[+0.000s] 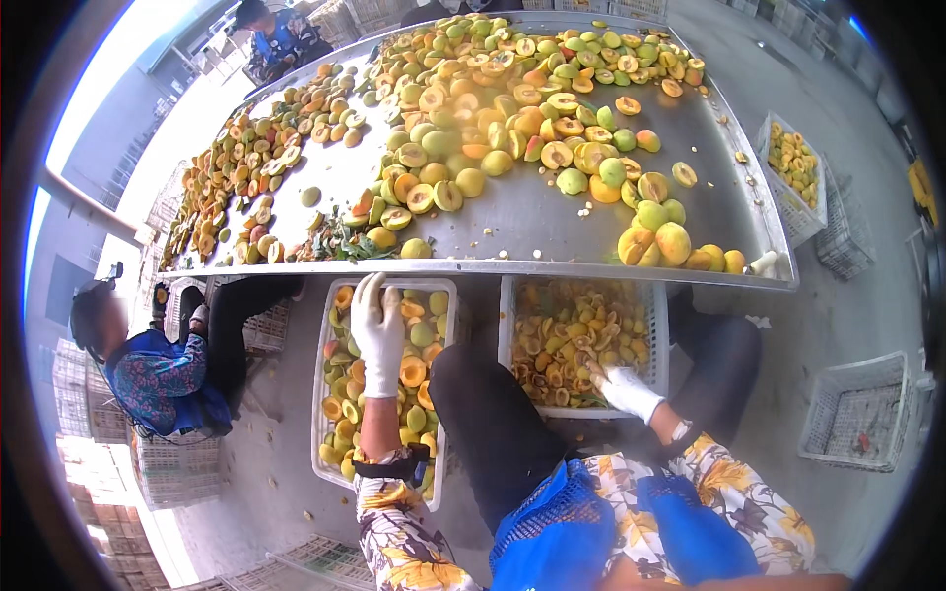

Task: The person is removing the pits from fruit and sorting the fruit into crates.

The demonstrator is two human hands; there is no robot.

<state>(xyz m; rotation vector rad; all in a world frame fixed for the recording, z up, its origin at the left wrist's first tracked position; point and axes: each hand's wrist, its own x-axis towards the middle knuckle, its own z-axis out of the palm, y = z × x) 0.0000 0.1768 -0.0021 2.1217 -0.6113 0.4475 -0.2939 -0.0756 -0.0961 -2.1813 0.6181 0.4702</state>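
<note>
My left hand (378, 332), in a white glove, reaches over a white plastic crate (318, 436) of halved peaches or similar stone fruit (414, 369). Its fingertips are at the front rim of the metal table (510, 267); the fingers are slightly apart and no fruit shows in them. My right hand (628, 391), also gloved in white, is over a second white crate (660, 332) between my legs. It grips a small hand tool (590, 363), mostly hidden by the glove. That crate holds smaller fruit pieces and scraps (569, 332).
Whole and halved fruit (473, 111) heaps across the raised-rim table, with leaves (355, 244) near its front edge. A co-worker (162, 369) sits at left; another person (277, 44) is at the far side. At right are a filled crate (794, 177) and another crate (857, 410) on the floor.
</note>
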